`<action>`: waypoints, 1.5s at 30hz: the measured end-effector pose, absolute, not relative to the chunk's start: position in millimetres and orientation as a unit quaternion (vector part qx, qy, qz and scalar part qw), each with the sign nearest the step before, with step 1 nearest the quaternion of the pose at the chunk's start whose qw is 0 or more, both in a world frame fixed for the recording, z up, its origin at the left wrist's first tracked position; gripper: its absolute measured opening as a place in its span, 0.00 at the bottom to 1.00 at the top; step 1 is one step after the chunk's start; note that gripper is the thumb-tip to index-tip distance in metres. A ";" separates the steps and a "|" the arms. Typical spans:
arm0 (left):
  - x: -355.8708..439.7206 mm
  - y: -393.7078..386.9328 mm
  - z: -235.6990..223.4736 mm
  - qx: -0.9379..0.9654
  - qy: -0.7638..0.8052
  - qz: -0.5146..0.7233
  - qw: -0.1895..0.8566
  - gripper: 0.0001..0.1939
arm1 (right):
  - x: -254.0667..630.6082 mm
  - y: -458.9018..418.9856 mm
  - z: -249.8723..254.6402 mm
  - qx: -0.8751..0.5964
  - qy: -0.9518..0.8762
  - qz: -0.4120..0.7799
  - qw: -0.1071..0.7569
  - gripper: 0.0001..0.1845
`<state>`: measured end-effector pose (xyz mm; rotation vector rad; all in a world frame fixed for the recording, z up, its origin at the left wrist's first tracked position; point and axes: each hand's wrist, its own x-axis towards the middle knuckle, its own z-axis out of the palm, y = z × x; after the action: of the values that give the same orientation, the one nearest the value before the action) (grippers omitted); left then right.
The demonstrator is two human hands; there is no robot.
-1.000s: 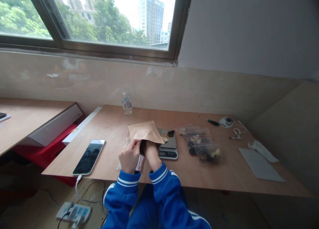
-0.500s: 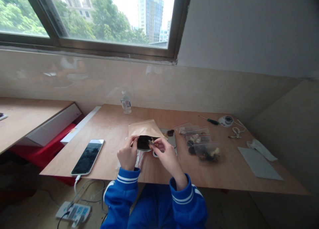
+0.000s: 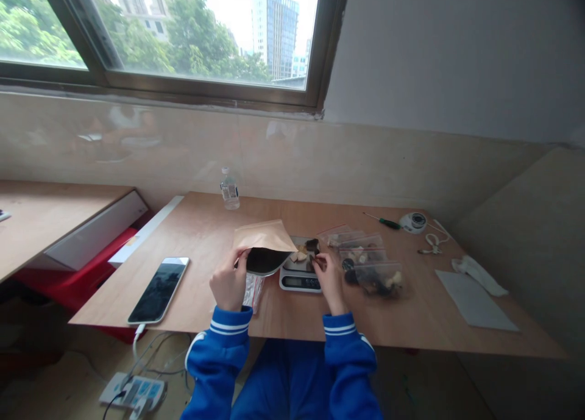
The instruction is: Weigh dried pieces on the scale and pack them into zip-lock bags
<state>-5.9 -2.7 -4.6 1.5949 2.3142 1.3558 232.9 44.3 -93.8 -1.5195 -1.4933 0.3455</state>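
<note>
My left hand (image 3: 230, 284) is closed on the rim of a brown paper pouch (image 3: 264, 237) and holds its dark mouth wide. My right hand (image 3: 327, 276) reaches over a small kitchen scale (image 3: 299, 278), its fingertips pinched on a small dark piece at the scale's right side. Several light and dark pieces (image 3: 305, 250) lie on the scale's plate. A crumpled clear bag (image 3: 252, 288) lies under the pouch, beside my left hand.
Clear zip bags of mixed pieces (image 3: 369, 263) lie right of the scale. A phone (image 3: 156, 290) on a cable lies at the left. A water bottle (image 3: 229, 189), a screwdriver (image 3: 382, 222), a tape roll (image 3: 412, 222), a grey sheet (image 3: 475, 307) are on the wooden table (image 3: 411, 322).
My right hand came out of the pouch with small pieces and moved right to the scale, where light pieces now lie. The left hand kept its grip on the pouch.
</note>
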 end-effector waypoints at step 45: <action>-7.9 -6.4 -1.1 0.515 0.739 0.432 0.035 0.08 | 226.7 17.6 -68.4 -0.559 -0.637 0.094 0.522 0.16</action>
<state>-7.9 -6.4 -1.1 1.5835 2.2716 1.3288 226.7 17.6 -68.4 -1.3380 -1.5264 0.2263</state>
